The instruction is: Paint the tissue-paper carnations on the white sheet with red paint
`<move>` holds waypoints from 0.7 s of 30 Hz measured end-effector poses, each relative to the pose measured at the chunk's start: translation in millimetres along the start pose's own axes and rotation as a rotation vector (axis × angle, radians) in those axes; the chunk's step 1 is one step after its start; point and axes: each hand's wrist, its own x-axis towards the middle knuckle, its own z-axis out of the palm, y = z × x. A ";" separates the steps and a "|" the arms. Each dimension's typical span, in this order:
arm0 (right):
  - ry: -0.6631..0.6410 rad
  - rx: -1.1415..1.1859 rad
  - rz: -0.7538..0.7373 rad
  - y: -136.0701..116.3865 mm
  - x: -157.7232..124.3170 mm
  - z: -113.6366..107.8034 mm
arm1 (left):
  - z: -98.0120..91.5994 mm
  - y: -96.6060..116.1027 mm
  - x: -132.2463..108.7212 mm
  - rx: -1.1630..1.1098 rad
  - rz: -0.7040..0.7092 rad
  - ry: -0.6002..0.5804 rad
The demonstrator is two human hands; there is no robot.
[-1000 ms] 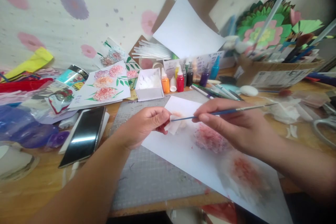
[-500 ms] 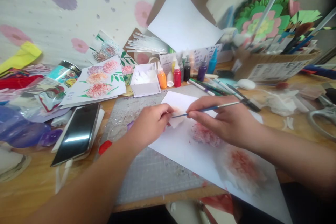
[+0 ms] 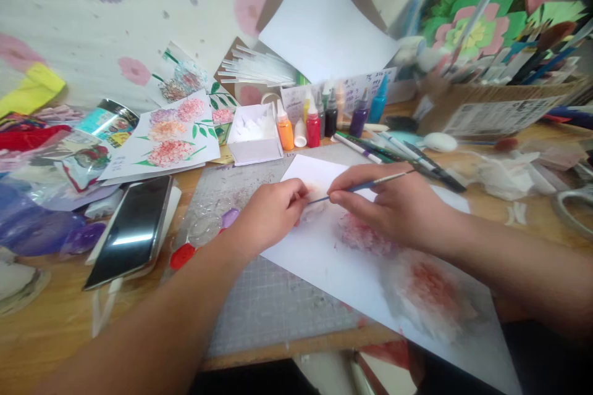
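My right hand is closed in a pinch around a slim paintbrush. Its metal collar and fine bristles point up to the right, while the blue handle's end reaches the fingertips of my left hand. Those left fingers are curled together low over a white sheet; whatever they hold is hidden. A faint orange tint marks the paper just beyond them. Partly under my right hand is a pinkish-red ruffled flower. A second, redder one is nearer me on the sheet.
A grey cutting mat lies beneath the sheet. Paint bottles and a white box stand behind. At left are a phone and flower pictures; at right, pens, scissors and a cardboard box of brushes.
The view has shifted slightly. The pale piece seen below my left fingertips earlier is harder to make out now. Both hands keep nearly the same place, the brush still in my right.
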 end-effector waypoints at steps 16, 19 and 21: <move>-0.191 -0.059 0.011 -3.4 6.4 12.2 | -5.0 -7.6 -0.6 -0.020 0.032 -0.001; -0.225 -0.073 0.023 -4.4 9.3 16.2 | -3.2 -10.0 0.1 -0.013 0.098 -0.019; -0.221 -0.077 0.031 -2.6 9.6 16.7 | -2.5 -10.8 0.4 0.006 0.120 -0.029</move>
